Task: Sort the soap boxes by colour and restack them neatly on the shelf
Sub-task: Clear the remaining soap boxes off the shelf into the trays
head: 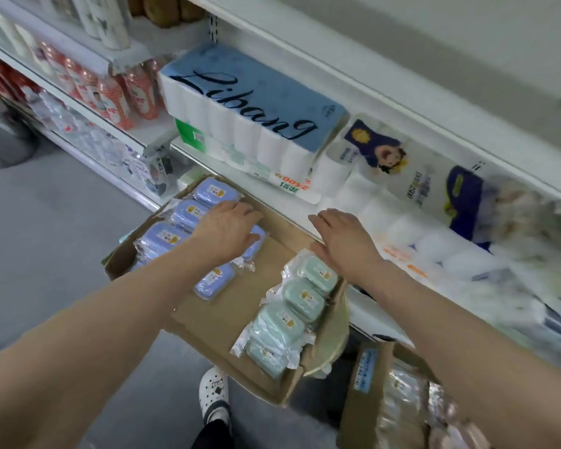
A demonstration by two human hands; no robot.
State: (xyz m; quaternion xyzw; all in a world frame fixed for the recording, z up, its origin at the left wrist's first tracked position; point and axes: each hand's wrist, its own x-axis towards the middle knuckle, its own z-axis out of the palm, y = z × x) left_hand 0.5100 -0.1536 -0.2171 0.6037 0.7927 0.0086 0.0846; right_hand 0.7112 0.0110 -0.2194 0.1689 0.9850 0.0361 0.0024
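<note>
- Shop aisle with white metal shelving running from the upper left to the right edge of the frame; a blue toilet-roll pack (250,102) sits at upper centre and red-capped bottles (117,98) at upper left.
- Below centre, a shallow cardboard tray (227,319) juts out from the shelf (370,306).
- The soap boxes are in this tray and already split by colour. The blue soap boxes (166,236) lie along its left side, and the green soap boxes (302,299) form a row down its right side.
- The left hand (227,228) lies palm down on a blue box near the tray's far end, fingers fairly straight and close together.
- The right hand (340,241) hovers palm down, fingers extended, over the tray's far right corner just above the top green box. It holds nothing.
- The step looks like squaring up the blue group. One blue box lies apart near the tray's middle and probably wants sliding left to join the others.
- The crinkly clear wrappers may snag, so pressing flat and nudging box by box should keep the rows straight.
- The left palm covers the box beneath it, so contact under the thumb cannot be judged.
- Motion blur smears the goods at the right edge, and the box labels are too small to read.
- A second carton (363,384) at lower right is cut off, its contents unclear.
</note>
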